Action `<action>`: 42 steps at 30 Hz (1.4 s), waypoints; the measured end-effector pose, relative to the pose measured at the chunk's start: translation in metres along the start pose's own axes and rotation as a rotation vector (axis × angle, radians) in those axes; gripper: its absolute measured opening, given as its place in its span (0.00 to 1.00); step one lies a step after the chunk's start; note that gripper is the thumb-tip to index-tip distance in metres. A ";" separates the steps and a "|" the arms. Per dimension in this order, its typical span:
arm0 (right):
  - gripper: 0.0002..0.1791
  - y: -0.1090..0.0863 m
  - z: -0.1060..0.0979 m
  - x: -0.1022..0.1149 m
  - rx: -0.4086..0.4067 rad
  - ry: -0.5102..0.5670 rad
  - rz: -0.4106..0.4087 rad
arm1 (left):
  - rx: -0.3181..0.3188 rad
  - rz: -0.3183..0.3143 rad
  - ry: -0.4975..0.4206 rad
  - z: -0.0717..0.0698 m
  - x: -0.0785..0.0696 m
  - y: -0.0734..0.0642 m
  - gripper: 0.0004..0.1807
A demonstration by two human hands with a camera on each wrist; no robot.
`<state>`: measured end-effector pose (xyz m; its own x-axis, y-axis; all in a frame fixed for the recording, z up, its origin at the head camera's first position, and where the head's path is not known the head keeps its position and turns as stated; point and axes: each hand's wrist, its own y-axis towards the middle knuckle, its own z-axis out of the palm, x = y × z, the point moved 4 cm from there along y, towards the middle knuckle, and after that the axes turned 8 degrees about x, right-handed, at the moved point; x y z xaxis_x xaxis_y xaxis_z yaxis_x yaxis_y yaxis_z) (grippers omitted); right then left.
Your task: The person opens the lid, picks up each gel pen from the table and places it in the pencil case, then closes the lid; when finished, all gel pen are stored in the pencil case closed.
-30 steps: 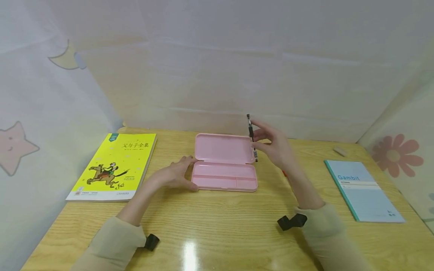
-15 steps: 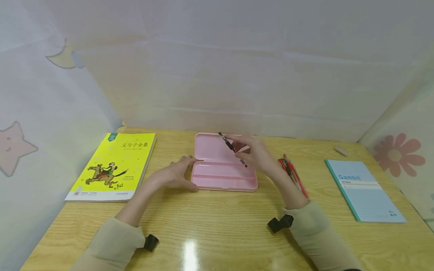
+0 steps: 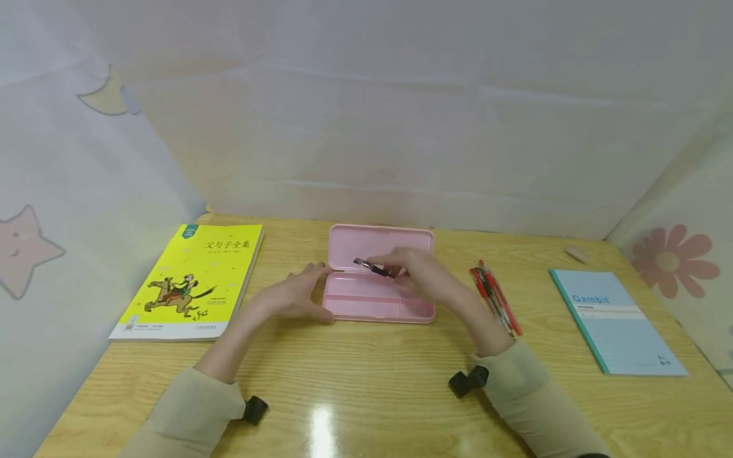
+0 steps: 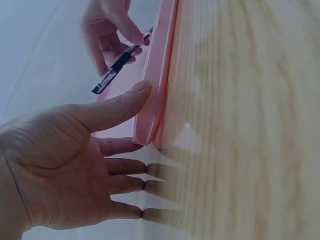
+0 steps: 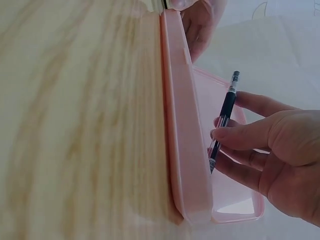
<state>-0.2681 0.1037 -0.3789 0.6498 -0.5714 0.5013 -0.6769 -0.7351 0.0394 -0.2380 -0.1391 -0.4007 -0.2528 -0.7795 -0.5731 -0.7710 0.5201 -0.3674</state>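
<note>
A pink pencil case (image 3: 361, 306) lies unfolded on the wooden table, its lid (image 3: 380, 236) laid back toward the wall. Over its long rear compartment my right hand (image 3: 420, 273) pinches a black pen (image 3: 372, 268) between thumb and fingers. In the right wrist view the pen (image 5: 226, 111) slants, one end close to the case's edge. My left hand (image 3: 298, 296) is at the case's left end. In the left wrist view the left thumb (image 4: 122, 107) touches the case's side, and the other fingers are spread straight with tips on the table.
Several red and black pens (image 3: 495, 298) lie in a bunch right of the case. A yellow book (image 3: 191, 280) is at the left, a light blue notebook (image 3: 617, 323) at the right. Behind that notebook sits a small eraser-like block (image 3: 576, 254). A pale cloth wall (image 3: 366, 127) rises behind the table.
My right hand has carried the black pen leftward and down, from beside the lid to over the case, tilting it flatter. The left hand has stayed in place.
</note>
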 end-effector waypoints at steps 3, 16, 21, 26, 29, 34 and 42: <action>0.36 0.000 0.003 -0.001 0.015 -0.048 0.021 | 0.005 -0.006 0.001 0.000 0.000 0.000 0.52; 0.31 -0.003 0.007 0.001 0.081 -0.105 0.065 | 0.010 -0.015 0.012 -0.001 -0.001 0.002 0.53; 0.32 -0.004 0.009 0.000 0.102 -0.093 0.092 | 0.011 -0.014 0.014 -0.002 0.000 0.002 0.53; 0.34 -0.004 0.009 0.000 0.105 -0.094 0.111 | 0.013 -0.015 0.006 -0.001 0.000 0.003 0.54; 0.33 -0.006 0.007 0.000 0.097 -0.082 0.111 | 0.014 -0.014 -0.002 -0.001 -0.001 0.003 0.54; 0.28 -0.023 -0.015 -0.001 0.014 0.031 0.116 | 0.015 -0.001 -0.009 0.000 -0.001 0.002 0.53; 0.27 -0.074 -0.060 -0.024 -0.286 0.155 0.220 | 0.016 -0.011 -0.007 0.000 0.001 0.001 0.54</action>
<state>-0.2541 0.1937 -0.3418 0.4334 -0.6263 0.6480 -0.8773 -0.4575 0.1446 -0.2387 -0.1391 -0.4018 -0.2400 -0.7829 -0.5741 -0.7646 0.5168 -0.3852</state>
